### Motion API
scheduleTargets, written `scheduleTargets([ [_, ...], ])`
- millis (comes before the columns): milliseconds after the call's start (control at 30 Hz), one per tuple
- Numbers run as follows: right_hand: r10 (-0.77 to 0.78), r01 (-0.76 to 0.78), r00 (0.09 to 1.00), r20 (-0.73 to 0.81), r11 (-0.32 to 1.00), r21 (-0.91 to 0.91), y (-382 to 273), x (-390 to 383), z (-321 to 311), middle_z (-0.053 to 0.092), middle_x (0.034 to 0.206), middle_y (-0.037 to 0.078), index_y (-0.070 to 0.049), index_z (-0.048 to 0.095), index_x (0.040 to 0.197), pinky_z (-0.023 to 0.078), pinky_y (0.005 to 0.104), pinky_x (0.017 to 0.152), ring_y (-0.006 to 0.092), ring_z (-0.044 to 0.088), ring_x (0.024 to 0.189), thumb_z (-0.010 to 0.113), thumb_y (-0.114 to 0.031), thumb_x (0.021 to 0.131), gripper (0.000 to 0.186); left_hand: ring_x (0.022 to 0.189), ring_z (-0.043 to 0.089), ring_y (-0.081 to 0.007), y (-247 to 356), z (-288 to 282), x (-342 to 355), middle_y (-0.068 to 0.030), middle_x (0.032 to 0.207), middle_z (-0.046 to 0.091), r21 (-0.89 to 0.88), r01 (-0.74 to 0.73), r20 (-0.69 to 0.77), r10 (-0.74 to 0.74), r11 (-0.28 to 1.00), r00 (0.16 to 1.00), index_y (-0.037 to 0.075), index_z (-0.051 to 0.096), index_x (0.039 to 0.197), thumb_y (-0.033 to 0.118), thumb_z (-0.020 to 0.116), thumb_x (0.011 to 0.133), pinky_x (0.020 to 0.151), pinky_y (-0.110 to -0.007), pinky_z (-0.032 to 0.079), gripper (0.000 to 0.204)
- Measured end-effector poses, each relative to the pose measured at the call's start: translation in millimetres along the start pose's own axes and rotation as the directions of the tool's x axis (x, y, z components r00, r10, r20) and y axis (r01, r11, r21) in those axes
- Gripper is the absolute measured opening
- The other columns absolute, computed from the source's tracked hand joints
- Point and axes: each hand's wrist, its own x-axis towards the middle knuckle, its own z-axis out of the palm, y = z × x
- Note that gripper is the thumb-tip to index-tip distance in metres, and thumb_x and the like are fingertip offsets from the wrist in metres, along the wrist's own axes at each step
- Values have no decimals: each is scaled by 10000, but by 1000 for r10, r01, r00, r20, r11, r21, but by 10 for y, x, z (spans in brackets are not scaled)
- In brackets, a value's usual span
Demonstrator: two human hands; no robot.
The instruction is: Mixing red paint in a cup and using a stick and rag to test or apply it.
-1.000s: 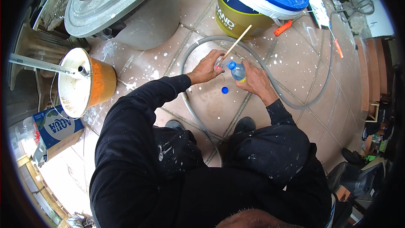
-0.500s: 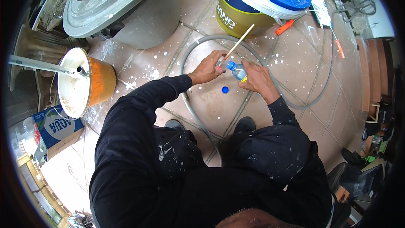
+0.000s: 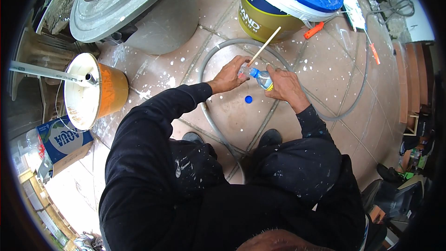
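My left hand is closed around a small clear plastic cup with something pinkish in its bottom. A thin pale wooden stick leans up out of the cup toward the far right. In my right hand is a clear plastic bottle with a yellow-edged label. It is tipped to the left, its blue-looking neck right by the cup's rim. Whether liquid is flowing is too small to tell. On the tiles just below the hands lies a round blue cap.
A grey hose loops over the tiled floor around my hands. Beyond stand a large grey lidded bin and a blue-lidded paint bucket. An orange-stained bucket holding a pole and a blue carton are at left; orange-handled tools lie at right.
The bottle's neck has come slightly closer to the cup, and the stick has shifted a little. Both hands stay almost in place.
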Motion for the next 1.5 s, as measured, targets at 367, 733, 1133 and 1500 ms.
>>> scheduleTargets([
  [367,-13,14,999,-40,999,40,19,-12,4,716,948,243,-39,563,1242,559,496,816,427,717,919,848,-307,682,683,1261,561,-400,-3,-7,6,-173,1329,545,-1,-5,-4,5,1000,1000,105,454,1444,116,751,869,1082,-447,472,647],
  [733,30,-30,1000,-1,998,61,-17,15,-13,713,969,243,-45,563,1232,556,502,816,419,717,937,847,-314,692,666,1247,573,-398,-12,7,5,-179,1321,561,3,1,-37,-1,1000,999,99,467,1439,178,779,887,1068,-451,480,639],
  [1133,226,-105,935,-273,913,395,101,22,39,716,1144,216,-83,507,1302,554,513,894,441,697,1060,893,-480,764,772,1283,560,-405,-3,-13,-12,-180,1384,538,50,-3,-14,3,999,1000,111,428,1468,243,828,843,1100,-459,468,753],
  [1500,468,-73,793,-389,707,703,466,264,515,681,1191,192,-60,465,1353,548,476,938,382,688,1095,957,-335,730,841,1276,600,-432,-18,12,15,-248,1366,617,-72,143,22,-142,987,990,104,331,1518,249,793,878,1091,-464,482,802],
])
